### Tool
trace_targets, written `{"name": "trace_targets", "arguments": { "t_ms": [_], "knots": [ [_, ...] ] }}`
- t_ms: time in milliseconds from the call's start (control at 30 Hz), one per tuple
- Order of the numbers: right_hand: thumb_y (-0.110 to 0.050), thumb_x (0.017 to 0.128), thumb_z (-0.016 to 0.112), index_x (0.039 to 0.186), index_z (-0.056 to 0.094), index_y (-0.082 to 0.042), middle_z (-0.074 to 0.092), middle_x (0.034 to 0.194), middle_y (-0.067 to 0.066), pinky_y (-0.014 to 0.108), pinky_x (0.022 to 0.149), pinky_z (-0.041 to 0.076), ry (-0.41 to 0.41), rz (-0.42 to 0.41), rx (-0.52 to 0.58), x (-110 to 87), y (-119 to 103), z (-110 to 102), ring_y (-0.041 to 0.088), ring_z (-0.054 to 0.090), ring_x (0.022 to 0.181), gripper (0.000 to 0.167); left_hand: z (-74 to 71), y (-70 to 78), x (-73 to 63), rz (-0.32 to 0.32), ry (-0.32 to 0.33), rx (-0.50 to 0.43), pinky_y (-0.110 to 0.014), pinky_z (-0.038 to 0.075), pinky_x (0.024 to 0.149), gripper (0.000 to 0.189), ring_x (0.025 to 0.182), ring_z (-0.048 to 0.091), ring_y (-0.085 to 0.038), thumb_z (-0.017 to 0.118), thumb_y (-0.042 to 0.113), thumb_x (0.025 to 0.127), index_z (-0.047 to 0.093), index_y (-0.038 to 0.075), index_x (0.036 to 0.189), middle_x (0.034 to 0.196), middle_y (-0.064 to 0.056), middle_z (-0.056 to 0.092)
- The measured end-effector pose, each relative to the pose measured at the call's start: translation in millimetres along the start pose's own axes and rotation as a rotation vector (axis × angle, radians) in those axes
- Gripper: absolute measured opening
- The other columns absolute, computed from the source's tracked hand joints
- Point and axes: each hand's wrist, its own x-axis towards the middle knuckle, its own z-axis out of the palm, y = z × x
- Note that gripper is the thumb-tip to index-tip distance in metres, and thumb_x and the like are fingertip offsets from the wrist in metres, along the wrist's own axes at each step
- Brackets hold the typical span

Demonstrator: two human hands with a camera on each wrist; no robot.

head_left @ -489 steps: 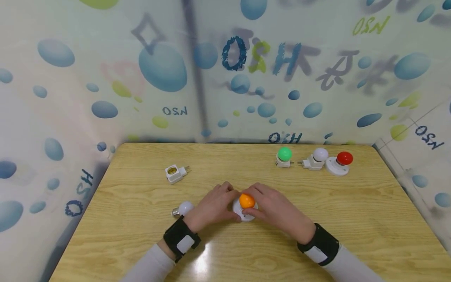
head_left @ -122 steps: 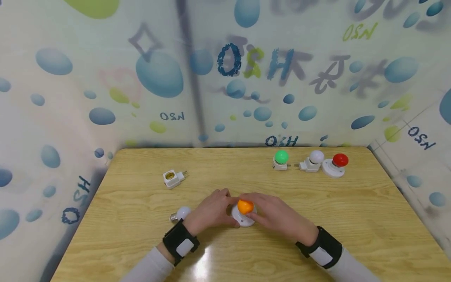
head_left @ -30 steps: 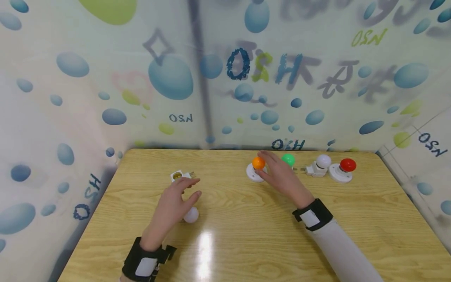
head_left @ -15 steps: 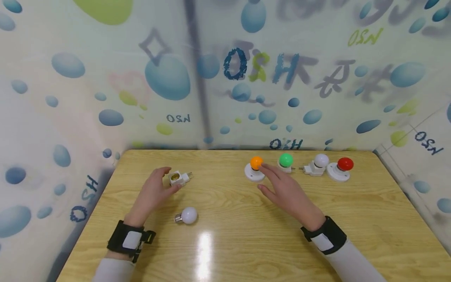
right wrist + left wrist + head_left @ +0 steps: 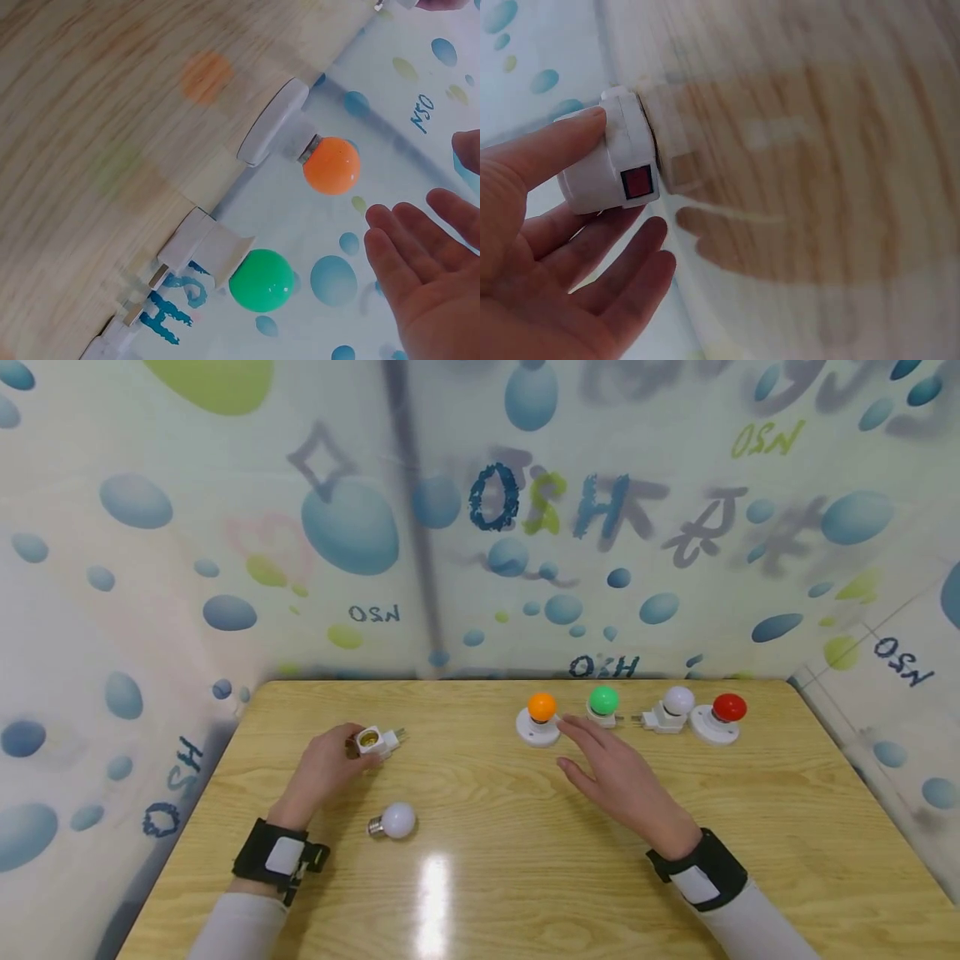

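Note:
My left hand (image 5: 322, 768) pinches a white plug-in lamp socket (image 5: 387, 743) at the table's left, its brass opening facing up and its prongs pointing right. In the left wrist view the thumb and fingers grip the socket (image 5: 592, 176), which has a dark red switch on its side. A loose white light bulb (image 5: 398, 820) lies nearer me. My right hand (image 5: 615, 772) hovers with fingers extended, holding nothing. Close to its fingertips stands an orange bulb (image 5: 542, 707) screwed into a round white base (image 5: 532, 735); a gap separates them in the right wrist view.
Along the back right stand a green bulb (image 5: 603, 699) in a plug-in socket, a white bulb (image 5: 678, 700) in another, and a red bulb (image 5: 729, 707) on a round base. A patterned curtain (image 5: 480, 635) rises behind the wooden table (image 5: 495, 893).
The orange bulb and base went from mid-table to the back row, and my right hand let go and drew back. My left hand moved left and took hold of the lamp socket.

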Motion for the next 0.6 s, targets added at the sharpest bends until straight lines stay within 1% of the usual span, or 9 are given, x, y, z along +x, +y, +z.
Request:
{"name": "trace_targets", "arguments": {
  "t_ms": [100,167,233,300,367,433,500,567,600],
  "knots": [
    [-0.022,0.097,0.075,0.145,0.054,-0.001,0.055,0.147,0.019,0.054,0.101,0.051,0.011,0.016,0.007,-2.5,1,-2,0.037,0.058,0.128,0.056,1.1,5.5,-1.2,0.017,0.012,-0.002,-0.053,0.053,0.089,0.055,0.109,0.064,-0.039,0.078,0.025,0.094,0.059,-0.007,0.135,0.122,-0.025,0.067],
    [-0.02,0.096,0.075,0.144,0.055,-0.002,0.055,0.147,0.019,0.054,0.101,0.051,0.024,0.019,0.012,-4.5,3,-3,0.037,0.058,0.129,0.055,3.3,14.5,-2.8,0.038,0.009,-0.014,-0.056,0.052,0.094,0.055,0.115,0.063,-0.042,0.078,0.025,0.094,0.06,-0.006,0.135,0.127,-0.026,0.066],
    [-0.018,0.096,0.075,0.144,0.055,-0.002,0.055,0.147,0.018,0.054,0.101,0.051,0.032,0.02,0.017,-6.5,4,-5,0.037,0.058,0.129,0.054,5.8,27.5,-5.0,0.078,0.003,-0.027,-0.056,0.051,0.095,0.054,0.116,0.062,-0.041,0.079,0.023,0.093,0.061,-0.004,0.135,0.126,-0.024,0.067],
    [-0.018,0.096,0.075,0.143,0.056,-0.002,0.056,0.147,0.018,0.054,0.1,0.051,0.037,0.021,0.019,-7.9,4,-6,0.037,0.059,0.128,0.053,9.0,43.7,-8.2,0.119,-0.012,-0.032,-0.052,0.053,0.091,0.051,0.111,0.064,-0.037,0.079,0.021,0.093,0.062,-0.002,0.135,0.123,-0.021,0.068],
    [-0.019,0.097,0.075,0.143,0.057,-0.003,0.056,0.147,0.018,0.054,0.099,0.052,0.033,0.026,0.02,-9.2,4,-7,0.037,0.059,0.128,0.052,12.8,60.9,-12.1,0.167,-0.027,-0.039,-0.046,0.055,0.081,0.047,0.098,0.066,-0.031,0.078,0.017,0.092,0.064,0.0,0.133,0.119,-0.017,0.07],
    [-0.019,0.096,0.076,0.143,0.057,-0.003,0.056,0.147,0.018,0.054,0.098,0.052,0.031,0.03,0.019,-10.3,4,-8,0.037,0.06,0.127,0.053,17.9,77.8,-16.4,0.215,-0.039,-0.028,-0.038,0.053,0.074,0.043,0.09,0.064,-0.023,0.079,0.014,0.091,0.066,0.002,0.13,0.114,-0.013,0.071],
    [-0.019,0.096,0.077,0.142,0.057,-0.003,0.056,0.147,0.017,0.054,0.098,0.053,0.032,0.03,0.011,-11.5,4,-8,0.037,0.06,0.127,0.053,24.5,92.7,-20.9,0.267,-0.046,-0.013,-0.034,0.051,0.068,0.039,0.082,0.061,-0.019,0.08,0.011,0.089,0.068,0.002,0.125,0.11,-0.01,0.071],
    [-0.019,0.095,0.077,0.142,0.058,-0.003,0.056,0.147,0.018,0.053,0.098,0.053,0.035,0.028,0.0,-12.6,4,-9,0.036,0.06,0.127,0.054,31.5,105.4,-25.1,0.313,-0.047,0.01,-0.033,0.052,0.069,0.036,0.083,0.062,-0.018,0.083,0.01,0.087,0.069,0.002,0.12,0.106,-0.007,0.072],
    [-0.019,0.094,0.078,0.142,0.058,-0.003,0.056,0.147,0.018,0.053,0.097,0.053,0.037,0.026,-0.007,-13.0,4,-9,0.036,0.06,0.127,0.054,35.3,110.7,-27.0,0.332,-0.049,0.027,-0.033,0.053,0.072,0.035,0.085,0.064,-0.017,0.084,0.01,0.086,0.07,0.003,0.118,0.105,-0.006,0.072]
  ]
}}
